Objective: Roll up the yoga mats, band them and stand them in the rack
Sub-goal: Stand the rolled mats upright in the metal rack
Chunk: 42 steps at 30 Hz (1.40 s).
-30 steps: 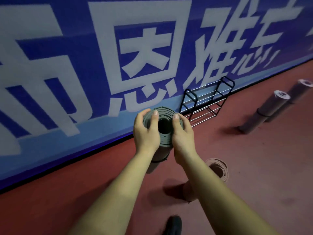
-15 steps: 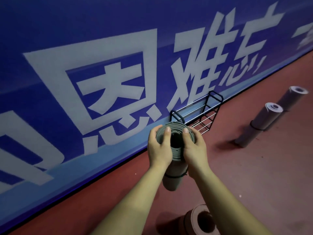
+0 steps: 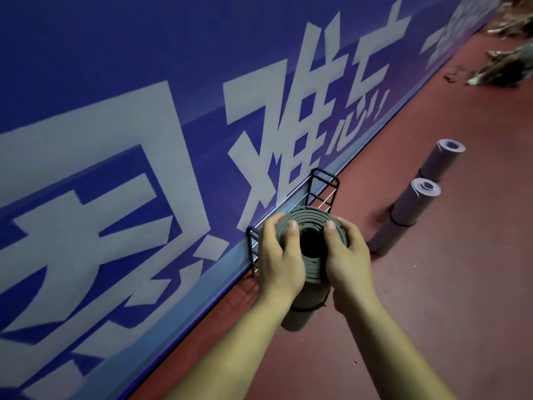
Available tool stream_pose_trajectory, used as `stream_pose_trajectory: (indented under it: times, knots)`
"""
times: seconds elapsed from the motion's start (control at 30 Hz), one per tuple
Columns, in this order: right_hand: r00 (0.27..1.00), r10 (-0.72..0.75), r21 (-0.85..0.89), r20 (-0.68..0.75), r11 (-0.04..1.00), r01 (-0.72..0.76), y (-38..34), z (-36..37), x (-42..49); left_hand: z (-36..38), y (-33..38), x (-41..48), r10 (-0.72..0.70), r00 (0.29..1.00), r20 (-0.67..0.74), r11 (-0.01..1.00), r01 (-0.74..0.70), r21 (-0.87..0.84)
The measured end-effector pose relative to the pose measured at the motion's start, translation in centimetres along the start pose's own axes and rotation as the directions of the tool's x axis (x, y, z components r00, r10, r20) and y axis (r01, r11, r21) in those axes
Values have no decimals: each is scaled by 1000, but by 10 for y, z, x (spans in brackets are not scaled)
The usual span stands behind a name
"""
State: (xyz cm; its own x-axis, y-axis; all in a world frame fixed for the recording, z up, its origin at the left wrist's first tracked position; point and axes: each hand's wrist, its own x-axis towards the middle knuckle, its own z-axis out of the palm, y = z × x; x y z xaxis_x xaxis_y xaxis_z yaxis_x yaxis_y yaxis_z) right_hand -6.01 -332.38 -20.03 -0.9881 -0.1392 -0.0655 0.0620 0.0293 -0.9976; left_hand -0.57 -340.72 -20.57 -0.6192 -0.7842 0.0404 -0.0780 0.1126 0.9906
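Note:
A rolled grey-green yoga mat (image 3: 310, 295) is held upright in the air with a black band round its lower part. My left hand (image 3: 278, 255) grips its top on the left and my right hand (image 3: 347, 256) grips it on the right, thumbs over the spiral end. Just behind the mat stands the black wire rack (image 3: 324, 186) against the blue banner wall; the mat and my hands hide its middle. Two rolled, banded purple-grey mats (image 3: 414, 206) (image 3: 439, 163) stand on the red floor to the right.
The blue banner wall (image 3: 144, 140) with large white characters runs along the left. Red floor (image 3: 447, 298) stretches to the right. A heap of brownish debris (image 3: 507, 62) lies at the far right by the wall.
I have moved closer to the rack with the mat held in both hands. The rack now sits right behind the mat. The loose brown roll on the floor has left the view.

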Motion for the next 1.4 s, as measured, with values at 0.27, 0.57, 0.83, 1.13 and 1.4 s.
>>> stream_pose_trajectory:
  times: [0.27,0.57,0.83,1.13,1.4]
  knots:
    - [997,-69,16,-31,997,70,-67,52,120,42,52,132,90,994,58,994,-85,-73]
    - [975,-63,19,213,998,60,-68,99,274,105,44,258,90,986,-138,995,-96,-38]
    - [877,62,-35,477,998,-52,-43,134,360,140,23,309,-8,926,-377,1000,15,16]
    - [829,163,-104,535,986,-127,20,154,382,150,-45,327,-71,881,-468,994,100,37]
    - [725,250,-307,641,950,-56,90,164,410,180,-136,330,-162,780,-604,981,194,-12]
